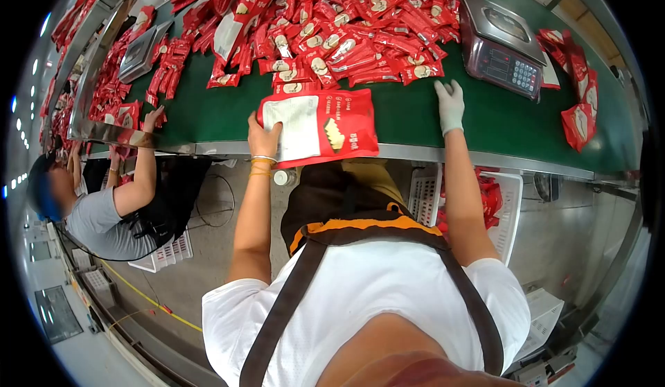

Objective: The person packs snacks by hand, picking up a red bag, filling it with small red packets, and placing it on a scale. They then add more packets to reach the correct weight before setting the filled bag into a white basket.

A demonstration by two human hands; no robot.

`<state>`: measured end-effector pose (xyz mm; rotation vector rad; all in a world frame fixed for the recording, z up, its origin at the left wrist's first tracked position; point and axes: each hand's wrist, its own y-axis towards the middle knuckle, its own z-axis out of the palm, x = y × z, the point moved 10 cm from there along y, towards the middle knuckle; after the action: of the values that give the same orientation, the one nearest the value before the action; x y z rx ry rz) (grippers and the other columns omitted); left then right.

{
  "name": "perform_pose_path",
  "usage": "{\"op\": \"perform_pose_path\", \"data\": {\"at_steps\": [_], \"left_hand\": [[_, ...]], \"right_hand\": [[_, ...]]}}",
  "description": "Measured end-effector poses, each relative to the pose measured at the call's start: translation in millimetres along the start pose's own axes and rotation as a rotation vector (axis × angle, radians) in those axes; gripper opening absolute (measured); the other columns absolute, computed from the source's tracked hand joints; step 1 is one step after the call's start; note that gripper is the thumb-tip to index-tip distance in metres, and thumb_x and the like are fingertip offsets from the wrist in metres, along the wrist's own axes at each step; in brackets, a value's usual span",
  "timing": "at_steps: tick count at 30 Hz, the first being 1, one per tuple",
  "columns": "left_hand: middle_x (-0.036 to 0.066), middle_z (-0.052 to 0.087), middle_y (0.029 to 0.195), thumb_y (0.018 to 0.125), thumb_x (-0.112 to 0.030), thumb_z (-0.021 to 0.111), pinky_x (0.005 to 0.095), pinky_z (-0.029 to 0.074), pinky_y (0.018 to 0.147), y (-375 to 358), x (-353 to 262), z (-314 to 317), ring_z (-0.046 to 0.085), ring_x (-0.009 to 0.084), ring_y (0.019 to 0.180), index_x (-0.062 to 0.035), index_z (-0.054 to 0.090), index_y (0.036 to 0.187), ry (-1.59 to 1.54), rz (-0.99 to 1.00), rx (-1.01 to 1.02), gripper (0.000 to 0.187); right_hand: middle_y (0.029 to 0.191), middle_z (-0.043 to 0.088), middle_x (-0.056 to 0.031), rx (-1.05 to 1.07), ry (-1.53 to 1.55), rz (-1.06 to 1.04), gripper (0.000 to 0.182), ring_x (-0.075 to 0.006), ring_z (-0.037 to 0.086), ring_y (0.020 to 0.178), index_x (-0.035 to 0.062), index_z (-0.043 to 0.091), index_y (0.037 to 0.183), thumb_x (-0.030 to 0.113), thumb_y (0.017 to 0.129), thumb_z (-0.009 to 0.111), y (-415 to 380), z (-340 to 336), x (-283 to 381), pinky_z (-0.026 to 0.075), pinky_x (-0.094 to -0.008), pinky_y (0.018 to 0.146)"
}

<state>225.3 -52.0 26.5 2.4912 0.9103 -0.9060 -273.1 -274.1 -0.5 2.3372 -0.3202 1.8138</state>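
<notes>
A large red and white bag (350,127) lies at the front edge of the green table (409,120). My bare left hand (264,136) grips its left side, thumb on top of the white panel. My right hand (450,106), in a white glove, is over the green surface to the right of the bag, fingers apart and holding nothing. Beyond both hands is a heap of small red packets (353,33). A scale (502,47) with a keypad stands just beyond my right hand, to its right.
Larger red bags (578,99) lie at the table's right end. Another scale (142,51) stands on the left. A co-worker (114,214) in a grey shirt sits at the left. White baskets (511,210) with red packets are below the table edge.
</notes>
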Motion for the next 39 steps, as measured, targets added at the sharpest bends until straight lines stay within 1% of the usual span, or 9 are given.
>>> {"op": "perform_pose_path", "data": {"at_steps": [3, 5, 7, 12, 15, 17, 20, 33, 39], "left_hand": [[0.026, 0.044, 0.135, 0.072, -0.023, 0.075, 0.0479, 0.039, 0.102, -8, -23, -24, 0.045, 0.0419, 0.125, -0.0030, 0.042, 0.139, 0.216, 0.049, -0.108, 0.078], [0.021, 0.047, 0.133, 0.073, -0.018, 0.073, 0.0520, 0.035, 0.103, -30, -95, -41, 0.044, 0.0386, 0.126, -0.0052, 0.047, 0.136, 0.425, 0.456, -0.272, 0.070], [0.016, 0.043, 0.142, 0.075, -0.017, 0.071, 0.0543, 0.032, 0.107, -61, -131, -4, 0.040, 0.0382, 0.131, -0.0110, 0.052, 0.132, 0.134, 0.770, 0.076, 0.060], [0.013, 0.051, 0.127, 0.077, -0.026, 0.071, 0.0535, 0.032, 0.105, -144, -210, 39, 0.044, 0.0336, 0.124, -0.0142, 0.065, 0.111, 0.124, 1.059, 0.263, 0.036], [0.011, 0.054, 0.110, 0.077, -0.029, 0.071, 0.0476, 0.037, 0.099, -116, -209, 79, 0.047, 0.0319, 0.114, -0.0108, 0.068, 0.091, 0.311, 0.890, 0.441, 0.024], [0.010, 0.053, 0.097, 0.077, -0.032, 0.071, 0.0412, 0.046, 0.084, -116, -222, 85, 0.055, 0.0289, 0.097, -0.0106, 0.067, 0.078, 0.389, 0.988, 0.293, 0.022], [0.010, 0.061, 0.090, 0.082, -0.031, 0.066, 0.0356, 0.051, 0.058, -111, -208, 125, 0.065, 0.0240, 0.072, -0.0112, 0.071, 0.082, 0.683, 0.925, 0.313, 0.020], [0.012, 0.061, 0.087, 0.079, -0.008, 0.061, 0.0386, 0.056, 0.054, -112, -181, 77, 0.069, 0.0269, 0.068, -0.0037, 0.065, 0.078, 0.548, 0.789, 0.228, 0.006], [0.013, 0.058, 0.085, 0.078, -0.007, 0.061, 0.0369, 0.055, 0.055, -111, -179, 58, 0.066, 0.0264, 0.064, -0.0052, 0.064, 0.074, 0.468, 0.786, 0.138, 0.006]], "right_hand": [[0.143, 0.043, -0.0185, 0.129, -0.579, -0.527, 0.072, -0.0355, 0.034, 0.137, 0.0119, 0.042, 0.141, 0.018, 0.073, 0.066, 5, 60, 41, 0.027, -0.0466, 0.114], [0.142, 0.045, -0.0125, 0.187, -0.977, -0.694, 0.068, -0.0332, 0.035, 0.136, 0.0210, 0.044, 0.140, 0.015, 0.074, 0.063, -6, 86, 55, 0.024, -0.0534, 0.113], [0.140, 0.047, -0.0089, 0.229, -1.003, -0.787, 0.063, -0.0312, 0.035, 0.137, 0.0247, 0.047, 0.137, 0.015, 0.076, 0.061, 11, 94, 49, 0.023, -0.0593, 0.112], [0.110, 0.062, -0.0098, 0.474, -1.075, -0.617, 0.032, -0.0335, 0.061, 0.103, 0.0171, 0.065, 0.111, 0.028, 0.081, 0.067, 5, 80, 69, 0.047, -0.0442, 0.093], [0.107, 0.062, -0.0127, 0.670, -0.619, -0.680, 0.034, -0.0304, 0.062, 0.098, 0.0140, 0.064, 0.113, 0.030, 0.083, 0.067, -49, 104, 121, 0.050, -0.0393, 0.087], [0.110, 0.063, -0.0123, 0.771, -0.505, -0.728, 0.037, -0.0313, 0.061, 0.103, 0.0155, 0.062, 0.119, 0.030, 0.085, 0.066, -68, 147, 127, 0.048, -0.0411, 0.090], [0.118, 0.061, -0.0127, 0.582, -0.816, -1.010, 0.054, -0.0329, 0.056, 0.111, 0.0210, 0.049, 0.136, 0.034, 0.087, 0.065, -64, 194, 96, 0.044, -0.0467, 0.093], [0.132, 0.053, -0.0241, 0.897, -0.909, -0.587, 0.083, -0.0398, 0.049, 0.123, 0.0033, 0.017, 0.151, 0.034, 0.088, 0.061, -86, 121, 56, 0.039, -0.0404, 0.105], [0.125, 0.059, -0.0162, 0.602, -0.382, -0.631, 0.048, -0.0327, 0.058, 0.112, 0.0093, 0.057, 0.132, 0.021, 0.086, 0.067, -87, 84, 102, 0.046, -0.0346, 0.096]]}}
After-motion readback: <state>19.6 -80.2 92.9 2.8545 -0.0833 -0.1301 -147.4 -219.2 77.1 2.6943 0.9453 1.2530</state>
